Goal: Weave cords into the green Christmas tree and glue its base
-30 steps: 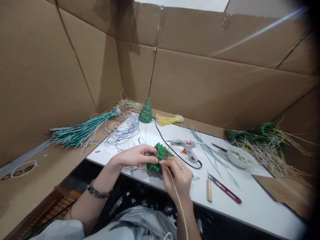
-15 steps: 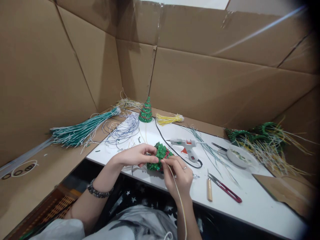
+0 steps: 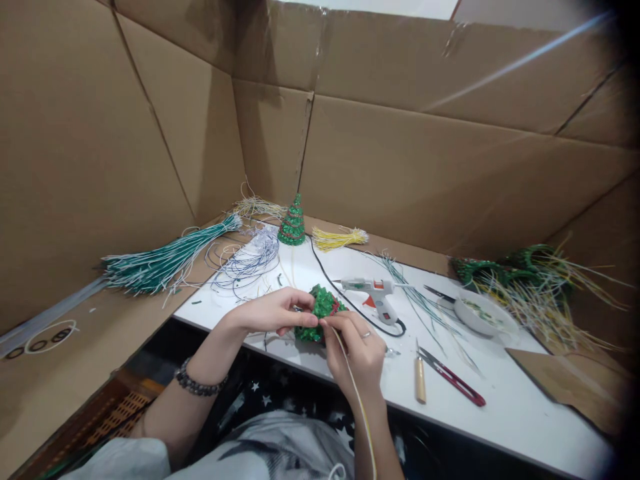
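Note:
A green beaded Christmas tree (image 3: 321, 302) with red strands lies tilted between my hands near the table's front edge. My left hand (image 3: 280, 311) is closed on its left side, thumb on top. From the right, the thumb and forefinger of my right hand (image 3: 356, 343) pinch a thin yellow-white wire (image 3: 356, 387) against the tree's beads. That wire runs down along my right forearm to my lap. Where its tip meets the tree is hidden by my fingers. A second, finished-looking beaded tree (image 3: 292, 223) stands upright at the back.
A glue gun (image 3: 373, 290) with its black cord lies beyond my right hand. To the right are an awl (image 3: 419, 377), thread snips (image 3: 453, 377) and a white bowl (image 3: 477, 313). Wire bundles in teal (image 3: 170, 257) and yellow (image 3: 340, 238) lie behind. Cardboard walls (image 3: 400, 160) enclose the table.
My right hand has shifted very slightly left at the tree, still pinching the wire. My left hand holds the same place.

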A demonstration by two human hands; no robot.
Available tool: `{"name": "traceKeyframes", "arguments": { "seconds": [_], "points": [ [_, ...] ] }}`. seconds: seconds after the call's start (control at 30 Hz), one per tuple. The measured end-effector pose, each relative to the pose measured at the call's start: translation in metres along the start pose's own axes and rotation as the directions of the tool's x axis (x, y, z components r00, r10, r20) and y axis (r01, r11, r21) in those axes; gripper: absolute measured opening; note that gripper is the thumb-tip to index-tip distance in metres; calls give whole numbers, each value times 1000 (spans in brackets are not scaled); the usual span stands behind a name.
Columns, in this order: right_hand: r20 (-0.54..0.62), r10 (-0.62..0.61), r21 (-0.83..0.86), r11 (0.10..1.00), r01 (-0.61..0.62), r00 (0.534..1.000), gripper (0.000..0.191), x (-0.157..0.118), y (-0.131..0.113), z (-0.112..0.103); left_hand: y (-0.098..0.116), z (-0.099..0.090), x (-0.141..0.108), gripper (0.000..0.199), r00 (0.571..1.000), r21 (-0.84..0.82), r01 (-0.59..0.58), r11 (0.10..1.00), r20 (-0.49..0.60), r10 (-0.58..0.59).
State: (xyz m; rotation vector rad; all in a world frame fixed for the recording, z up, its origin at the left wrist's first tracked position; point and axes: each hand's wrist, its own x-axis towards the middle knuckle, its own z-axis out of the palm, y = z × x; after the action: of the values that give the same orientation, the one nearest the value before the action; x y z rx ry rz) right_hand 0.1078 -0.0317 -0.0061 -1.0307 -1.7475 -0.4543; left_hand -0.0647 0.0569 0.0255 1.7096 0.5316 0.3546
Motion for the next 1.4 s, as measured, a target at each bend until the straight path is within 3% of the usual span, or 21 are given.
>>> {"name": "traceKeyframes", "arguments": {
  "seconds": [0.23, 0.9, 1.1, 1.4],
  "points": [
    [-90, -92, -130, 988, 80, 992, 11, -1, 2, 8, -1, -2, 0, 38, 999, 22, -23, 999, -22, 24],
    [-111, 17, 21, 1000, -15, 994, 16, -2, 5, 13, -3, -4, 1, 38, 999, -11, -51, 999, -11, 51],
    [-10, 87, 116, 990, -86, 996, 13, -2, 5, 4, -3, -5, 1, 37, 999, -13, -45, 999, -11, 45],
    [96, 109, 90, 989, -118, 989, 6, 0, 2, -1, -2, -4, 2, 33, 996, -18, -18, 1000, -84, 17]
  ]
}}
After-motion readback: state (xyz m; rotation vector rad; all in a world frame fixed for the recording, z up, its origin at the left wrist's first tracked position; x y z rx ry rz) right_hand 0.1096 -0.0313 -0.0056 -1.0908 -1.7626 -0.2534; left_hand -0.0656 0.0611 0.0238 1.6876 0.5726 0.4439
